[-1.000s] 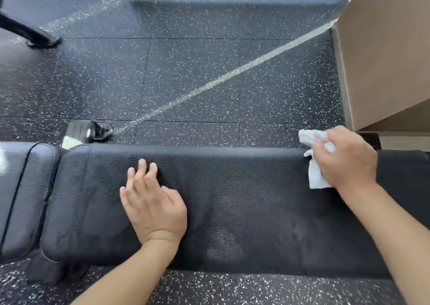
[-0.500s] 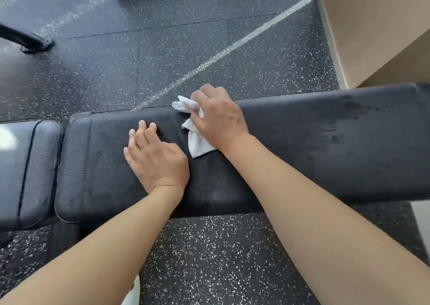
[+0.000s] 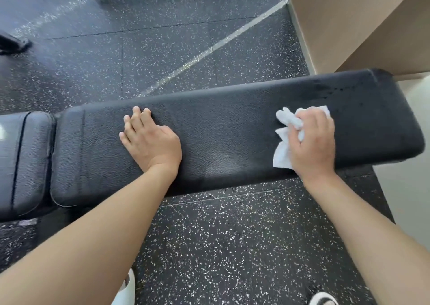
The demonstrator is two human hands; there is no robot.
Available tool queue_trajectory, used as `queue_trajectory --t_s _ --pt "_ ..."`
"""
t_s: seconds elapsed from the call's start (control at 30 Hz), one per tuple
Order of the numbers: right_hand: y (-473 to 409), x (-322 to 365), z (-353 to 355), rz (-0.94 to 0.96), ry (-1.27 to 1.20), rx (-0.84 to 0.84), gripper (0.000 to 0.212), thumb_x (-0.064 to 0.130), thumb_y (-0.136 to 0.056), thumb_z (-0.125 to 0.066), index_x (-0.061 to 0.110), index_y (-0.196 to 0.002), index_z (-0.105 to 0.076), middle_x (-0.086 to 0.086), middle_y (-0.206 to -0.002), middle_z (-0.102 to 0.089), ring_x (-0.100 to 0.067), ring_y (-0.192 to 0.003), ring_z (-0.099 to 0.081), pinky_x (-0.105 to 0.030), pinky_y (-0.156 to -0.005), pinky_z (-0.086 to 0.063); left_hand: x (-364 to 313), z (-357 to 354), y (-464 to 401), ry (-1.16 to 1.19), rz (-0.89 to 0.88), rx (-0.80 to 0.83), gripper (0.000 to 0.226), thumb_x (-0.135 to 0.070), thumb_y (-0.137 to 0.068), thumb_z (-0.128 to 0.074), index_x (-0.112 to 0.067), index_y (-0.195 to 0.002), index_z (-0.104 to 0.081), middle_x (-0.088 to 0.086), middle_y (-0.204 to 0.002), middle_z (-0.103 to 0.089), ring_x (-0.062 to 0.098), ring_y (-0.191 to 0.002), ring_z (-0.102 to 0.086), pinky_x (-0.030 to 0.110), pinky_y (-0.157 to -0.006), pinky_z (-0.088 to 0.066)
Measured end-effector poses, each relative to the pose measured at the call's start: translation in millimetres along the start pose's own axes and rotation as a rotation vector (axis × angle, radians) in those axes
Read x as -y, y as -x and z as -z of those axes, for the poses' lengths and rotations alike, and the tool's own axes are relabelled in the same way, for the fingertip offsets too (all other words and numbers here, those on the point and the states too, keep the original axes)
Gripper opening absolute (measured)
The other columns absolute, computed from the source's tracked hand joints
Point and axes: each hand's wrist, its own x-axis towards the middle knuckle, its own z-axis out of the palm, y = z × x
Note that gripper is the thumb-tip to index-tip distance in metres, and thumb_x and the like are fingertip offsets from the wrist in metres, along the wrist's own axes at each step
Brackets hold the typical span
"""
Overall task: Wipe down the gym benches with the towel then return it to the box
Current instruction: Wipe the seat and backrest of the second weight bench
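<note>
A long black padded gym bench runs across the view, with a shorter black seat pad joined at its left end. My left hand lies flat on the bench left of centre, fingers spread, holding nothing. My right hand grips a crumpled white towel and presses it onto the bench near its right end. Dark damp marks show on the far right of the pad. No box for the towel is in view.
Black speckled rubber flooring surrounds the bench. A tan wall or column rises at the upper right. A black equipment foot rests at the far left. The toes of my white shoes show at the bottom edge.
My right hand has swept the towel from beside my left hand out to the bench's right end. One second ago it was also at the right. My left hand stayed planted.
</note>
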Motion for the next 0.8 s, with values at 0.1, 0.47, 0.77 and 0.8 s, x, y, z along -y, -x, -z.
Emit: queue_trajectory --t_s 0.1,0.47,0.77,0.8 --pt "28 99 -38 0.198 -0.056 0.068 0.015 0.01 -0.083 -0.07 0.004 -0.097 -0.068 -0.014 -0.1 -0.065 -0.035 -0.1 -0.059 -0.052 -0.093 -0.05 2 5 -3 0.04 -0.006 0.033 0.053 -0.018 -0.099 -0.044 -0.016 -0.151 -0.046 0.002 -0.167 -0.036 0.028 -0.157 -0.025 0.05 -0.128 -0.016" --pt "72 123 -57 0.649 -0.037 0.135 0.027 0.016 -0.101 -0.061 0.0 -0.122 -0.065 -0.021 -0.123 -0.065 -0.04 -0.116 -0.061 -0.048 -0.107 -0.049 88 37 -29 -0.019 -0.528 0.138 0.055 -0.02 -0.094 -0.042 -0.017 -0.147 -0.058 0.006 -0.153 -0.054 0.038 -0.128 -0.047 0.052 -0.105 -0.042" --pt "58 -14 1 -0.018 0.068 -0.039 0.027 0.016 -0.098 -0.049 0.0 -0.116 -0.062 -0.017 -0.124 -0.06 -0.043 -0.117 -0.054 -0.043 -0.109 -0.034 70 18 -10 0.033 -0.329 0.056 0.057 -0.007 -0.09 -0.046 -0.016 -0.144 -0.057 0.007 -0.156 -0.05 0.037 -0.139 -0.043 0.056 -0.11 -0.038" --pt "61 9 -11 0.002 0.037 -0.069 0.026 0.015 -0.099 -0.047 0.0 -0.115 -0.062 -0.016 -0.124 -0.06 -0.041 -0.116 -0.054 -0.044 -0.107 -0.036 69 20 -9 0.026 -0.329 0.056 0.056 -0.006 -0.09 -0.047 -0.016 -0.145 -0.057 0.007 -0.156 -0.049 0.038 -0.139 -0.042 0.056 -0.11 -0.038"
